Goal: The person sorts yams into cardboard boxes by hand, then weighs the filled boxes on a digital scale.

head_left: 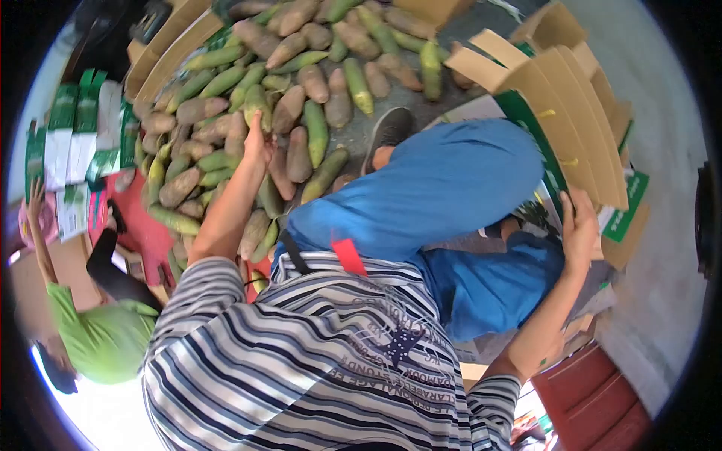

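Observation:
My left hand [259, 140] reaches into a heap of long green radishes, many coated with brown soil. Its fingers are closed at the lower end of one green radish [256, 101]; part of the grip is hidden. On the other side, my right hand [579, 234] grips the edge of an open cardboard box [583, 124] with a green printed side. The box stands against my right leg, its brown flaps folded outward. Little of its inside shows past my knee.
More radishes [199, 109] cover the floor ahead and to the left. Another cardboard box [169, 49] stands at the upper left. Green and white cartons [75, 113] are stacked at far left, near a person in a green shirt [105, 342]. A red wooden piece [590, 391] lies lower right.

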### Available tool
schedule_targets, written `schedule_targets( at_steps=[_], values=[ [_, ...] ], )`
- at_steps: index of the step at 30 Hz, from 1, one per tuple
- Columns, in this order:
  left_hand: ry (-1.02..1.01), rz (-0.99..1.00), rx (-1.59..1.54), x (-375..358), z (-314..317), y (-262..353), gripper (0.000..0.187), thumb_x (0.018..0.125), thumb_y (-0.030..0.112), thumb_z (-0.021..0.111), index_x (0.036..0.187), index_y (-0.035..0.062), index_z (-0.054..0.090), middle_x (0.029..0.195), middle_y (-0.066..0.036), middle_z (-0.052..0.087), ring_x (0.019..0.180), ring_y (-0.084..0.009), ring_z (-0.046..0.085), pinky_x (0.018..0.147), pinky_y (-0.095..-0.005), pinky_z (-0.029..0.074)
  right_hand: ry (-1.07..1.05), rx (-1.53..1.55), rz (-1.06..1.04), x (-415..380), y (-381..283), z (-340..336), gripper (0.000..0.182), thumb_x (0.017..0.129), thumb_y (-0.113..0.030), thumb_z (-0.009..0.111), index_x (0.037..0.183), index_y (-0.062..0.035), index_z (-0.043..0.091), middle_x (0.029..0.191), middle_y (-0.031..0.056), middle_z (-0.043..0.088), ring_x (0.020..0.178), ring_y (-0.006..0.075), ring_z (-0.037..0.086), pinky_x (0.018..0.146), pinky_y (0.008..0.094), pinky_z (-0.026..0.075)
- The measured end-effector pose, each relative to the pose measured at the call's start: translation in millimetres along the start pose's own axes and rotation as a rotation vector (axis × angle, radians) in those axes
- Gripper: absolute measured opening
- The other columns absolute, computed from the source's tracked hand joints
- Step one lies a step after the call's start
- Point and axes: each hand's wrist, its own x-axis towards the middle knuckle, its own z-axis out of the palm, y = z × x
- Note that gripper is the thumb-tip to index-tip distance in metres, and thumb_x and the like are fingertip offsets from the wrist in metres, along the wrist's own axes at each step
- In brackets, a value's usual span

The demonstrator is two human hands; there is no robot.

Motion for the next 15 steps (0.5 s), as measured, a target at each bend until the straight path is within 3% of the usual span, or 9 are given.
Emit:
schedule_targets(
  at_steps=[5, 6, 8, 10, 12, 14, 15],
  values=[
    [-0.442, 0.3, 0.251, -112, 88, 22, 0.041, 0.089, 0.047, 0.063, 0.103, 0.0084, 0.06, 0.075, 0.0, 0.058, 0.059, -0.0121, 0.053, 0.053, -0.0249, 0.039, -0.004, -0.052, -0.024, 2, 6, -1, 0.017, 0.089, -0.02, 0.061, 0.101, -0.0083, 0.066, 0.09, 0.0132, 0.062, 0.086, 0.0338, 0.061, 0.073, 0.0405, 0.048],
    [-0.566, 0.407, 0.282, -124, 104, 28, 0.04, 0.091, 0.043, 0.061, 0.107, 0.0071, 0.061, 0.083, 0.0, 0.06, 0.067, -0.0105, 0.054, 0.059, -0.0242, 0.04, -0.005, -0.071, -0.019, 1, 5, -2, 0.017, 0.09, -0.021, 0.06, 0.101, -0.0094, 0.066, 0.09, 0.0122, 0.062, 0.086, 0.0329, 0.062, 0.073, 0.0404, 0.048],
    [-0.812, 0.565, 0.29, -161, 139, 47, 0.045, 0.091, 0.039, 0.06, 0.117, 0.0034, 0.058, 0.097, -0.001, 0.061, 0.084, -0.0085, 0.055, 0.07, -0.0248, 0.042, -0.031, -0.073, 0.015, 0, 4, -4, 0.019, 0.09, -0.022, 0.059, 0.103, -0.0109, 0.066, 0.09, 0.0111, 0.062, 0.087, 0.0321, 0.062, 0.073, 0.0404, 0.049],
    [-0.886, 0.656, 0.224, -226, 185, 63, 0.047, 0.09, 0.037, 0.061, 0.121, 0.0018, 0.058, 0.101, -0.002, 0.061, 0.084, -0.0089, 0.057, 0.072, -0.0258, 0.046, -0.04, -0.082, 0.032, -2, 1, -5, 0.019, 0.09, -0.023, 0.059, 0.103, -0.0113, 0.066, 0.089, 0.0107, 0.062, 0.088, 0.0316, 0.062, 0.073, 0.0406, 0.049],
    [-1.224, 0.843, 0.433, -256, 221, 76, 0.052, 0.089, 0.04, 0.059, 0.123, 0.0003, 0.056, 0.099, -0.003, 0.059, 0.085, -0.0119, 0.053, 0.075, -0.027, 0.042, -0.048, -0.098, 0.048, -1, -3, -4, 0.019, 0.09, -0.024, 0.059, 0.103, -0.0115, 0.066, 0.089, 0.0106, 0.062, 0.088, 0.0314, 0.062, 0.073, 0.0409, 0.049],
    [-1.223, 1.001, 0.553, -280, 265, 65, 0.038, 0.089, 0.032, 0.064, 0.113, 0.0026, 0.062, 0.095, -0.001, 0.062, 0.084, -0.0098, 0.056, 0.073, -0.0266, 0.046, -0.037, -0.097, 0.042, -2, -3, -3, 0.019, 0.09, -0.024, 0.059, 0.103, -0.0113, 0.066, 0.088, 0.0105, 0.062, 0.087, 0.0314, 0.062, 0.072, 0.0408, 0.049],
    [-1.308, 0.959, 0.58, -306, 281, 59, 0.046, 0.086, 0.035, 0.065, 0.109, -0.0037, 0.059, 0.099, -0.02, 0.064, 0.088, -0.0303, 0.063, 0.079, -0.0376, 0.05, -0.033, -0.097, 0.038, -2, -3, -2, 0.019, 0.09, -0.024, 0.059, 0.102, -0.0113, 0.066, 0.088, 0.0105, 0.062, 0.087, 0.0314, 0.062, 0.072, 0.0408, 0.049]
  ],
)
